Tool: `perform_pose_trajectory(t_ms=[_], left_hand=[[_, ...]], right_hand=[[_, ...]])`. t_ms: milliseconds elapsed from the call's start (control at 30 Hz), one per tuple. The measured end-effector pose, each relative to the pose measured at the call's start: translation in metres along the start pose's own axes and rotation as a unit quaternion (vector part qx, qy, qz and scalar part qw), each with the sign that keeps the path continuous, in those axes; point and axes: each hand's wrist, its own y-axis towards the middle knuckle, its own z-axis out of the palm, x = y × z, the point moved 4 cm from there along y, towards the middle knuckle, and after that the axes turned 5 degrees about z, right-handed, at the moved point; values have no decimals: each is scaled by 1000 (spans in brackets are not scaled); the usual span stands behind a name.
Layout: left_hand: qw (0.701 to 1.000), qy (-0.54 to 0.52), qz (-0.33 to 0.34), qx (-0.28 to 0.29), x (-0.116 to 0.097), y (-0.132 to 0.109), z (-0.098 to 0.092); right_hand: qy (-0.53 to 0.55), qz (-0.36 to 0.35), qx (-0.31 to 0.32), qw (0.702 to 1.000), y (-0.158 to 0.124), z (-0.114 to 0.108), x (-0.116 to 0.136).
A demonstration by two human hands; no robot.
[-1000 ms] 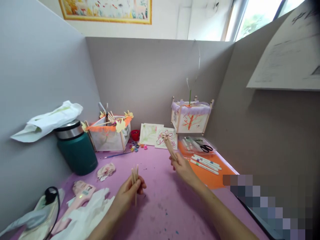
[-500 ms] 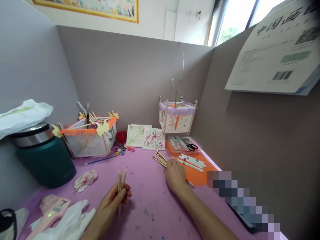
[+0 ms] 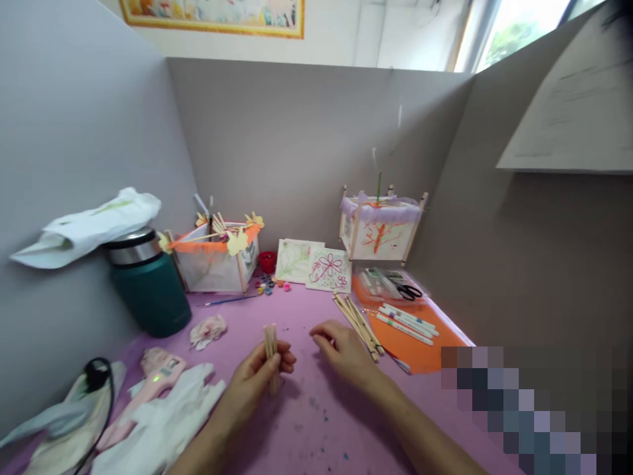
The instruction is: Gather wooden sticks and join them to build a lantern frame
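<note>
My left hand (image 3: 257, 373) is closed round a small bundle of short wooden sticks (image 3: 271, 356), held upright above the purple tabletop. To its right, my right hand (image 3: 343, 353) hovers over the table with bent fingers and the thumb held towards the left hand; I see nothing in it. More wooden sticks with dark-banded ends (image 3: 357, 323) lie in a loose bunch just beyond my right hand. White marker pens (image 3: 408, 323) rest on an orange sheet (image 3: 395, 353) beside them.
Behind stand a paper-walled stick box (image 3: 212, 270), a stick-framed lantern (image 3: 380, 231), painted cards (image 3: 329, 270) and a clear case with scissors (image 3: 409, 291). On the left are a green flask (image 3: 148, 290), a pink handheld device (image 3: 153, 389) and white tissue (image 3: 168, 422).
My right hand has left the loose sticks and come back towards my left hand. The sticks on the table now lie fully in view. The camera view has shifted left.
</note>
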Motion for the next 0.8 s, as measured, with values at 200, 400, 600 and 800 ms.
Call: perform_pose_trajectory(t_ms=[200,400,600,800], left_hand=[[998,-50,47,14,-12,-2,0],[996,-76,46,-10,-12,-1,3],[996,-84,28,-16,-16,1,4],[998,-51,22,34,-19,3,3]], right_hand=[[159,24,161,974,-22,45,37],[124,37,125,984,-24,74,31],[132,20,158,978,-18,80,25],[151,6,192,970,-14,78,20]])
